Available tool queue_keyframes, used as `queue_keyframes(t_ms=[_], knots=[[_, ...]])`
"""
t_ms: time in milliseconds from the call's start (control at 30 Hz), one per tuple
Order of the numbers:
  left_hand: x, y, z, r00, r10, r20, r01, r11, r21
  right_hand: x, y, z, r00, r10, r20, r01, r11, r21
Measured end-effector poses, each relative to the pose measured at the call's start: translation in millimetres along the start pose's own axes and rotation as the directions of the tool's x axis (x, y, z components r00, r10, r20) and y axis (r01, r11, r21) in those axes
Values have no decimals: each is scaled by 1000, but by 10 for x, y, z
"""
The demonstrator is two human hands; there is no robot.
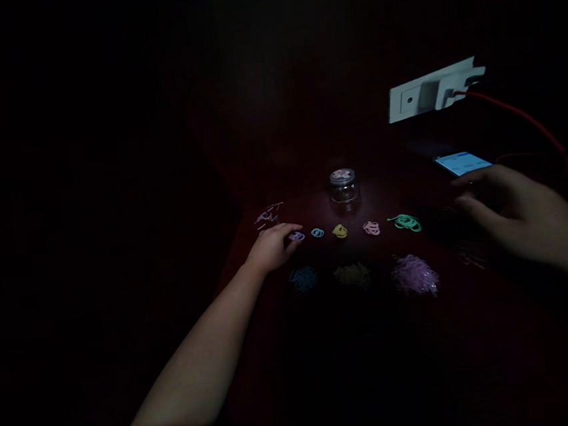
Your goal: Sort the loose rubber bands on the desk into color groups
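My left hand lies on the dark table, fingertips touching the purple bands, first in a row with blue, yellow, pink and green bands. Behind the row stands a small glass jar (lid on). My right hand hovers, fingers loosely curled, near a lit phone at the table's right edge.

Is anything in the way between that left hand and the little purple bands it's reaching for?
Nothing visible: the left hand already has its fingertips at the purple bands, first in the row beside the blue bands.
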State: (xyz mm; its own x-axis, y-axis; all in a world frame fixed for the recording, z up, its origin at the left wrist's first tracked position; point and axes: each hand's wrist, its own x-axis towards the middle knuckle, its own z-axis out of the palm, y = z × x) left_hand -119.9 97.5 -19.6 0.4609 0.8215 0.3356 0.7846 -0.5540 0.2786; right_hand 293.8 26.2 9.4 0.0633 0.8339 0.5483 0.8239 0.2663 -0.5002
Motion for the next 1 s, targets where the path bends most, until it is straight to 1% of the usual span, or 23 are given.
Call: queue_keyframes(t_ms=[33, 100, 133, 167, 200, 267, 300, 333, 400, 500, 567, 700, 800, 933, 1000], knots=[[-16, -23, -35, 1000, -11, -24, 11, 1000, -5, -2, 14, 1, 1000, 0, 3, 0, 1000, 4], [-54, -142, -110, 985, -87, -150, 84, 996, -23, -6, 41, 4, 1000, -8, 6, 8, 1000, 20], [-75, -239, -143, 962, -153, -227, 148, 988, -36, -7, 52, 6, 1000, -13, 5, 13, 1000, 26], [-95, -356, -168, 929, -227, -293, 223, 974, -47, -7, 60, 7, 1000, -15, 6, 15, 999, 30], [-113, -483, -183, 893, -307, -328, 306, 950, -56, -7, 63, 9, 1000, -14, 9, 13, 999, 33], [-130, -731, -184, 838, -439, -324, 447, 893, -54, -8, 60, 12, 1000, -6, 17, 5, 999, 44], [-127, -834, -172, 819, -482, -312, 493, 869, -48, -9, 54, 13, 1000, -5, 26, 4, 998, 55], [-115, -916, -156, 808, -508, -299, 521, 852, -40, -11, 47, 15, 999, -6, 32, 4, 998, 68], [-66, -1015, -122, 796, -533, -286, 549, 836, -28, -15, 33, 17, 999, -7, 42, 3, 996, 85], [51, -1055, -91, 790, -552, -268, 568, 823, -19, -27, 13, 18, 998, 23, 60, -28, 995, 94], [141, -1069, -84, 793, -553, -254, 567, 823, -22, -38, -6, 14, 996, 59, 71, -67, 992, 109], [307, -1154, -65, 815, -540, -211, 545, 837, -36, -60, -64, -5, 988, 131, 84, -139, 985, 103], [416, -1225, -40, 842, -509, -180, 511, 859, -38, -76, -85, -6, 980, 173, 97, -181, 979, 90], [551, -1248, -27, 874, -457, -164, 465, 885, 10, -98, -22, 32, 975, 199, 100, -213, 965, 152], [610, -1243, -37, 877, -457, -149, 463, 886, 12, -107, 39, 55, 974, 208, 86, -220, 962, 164]])
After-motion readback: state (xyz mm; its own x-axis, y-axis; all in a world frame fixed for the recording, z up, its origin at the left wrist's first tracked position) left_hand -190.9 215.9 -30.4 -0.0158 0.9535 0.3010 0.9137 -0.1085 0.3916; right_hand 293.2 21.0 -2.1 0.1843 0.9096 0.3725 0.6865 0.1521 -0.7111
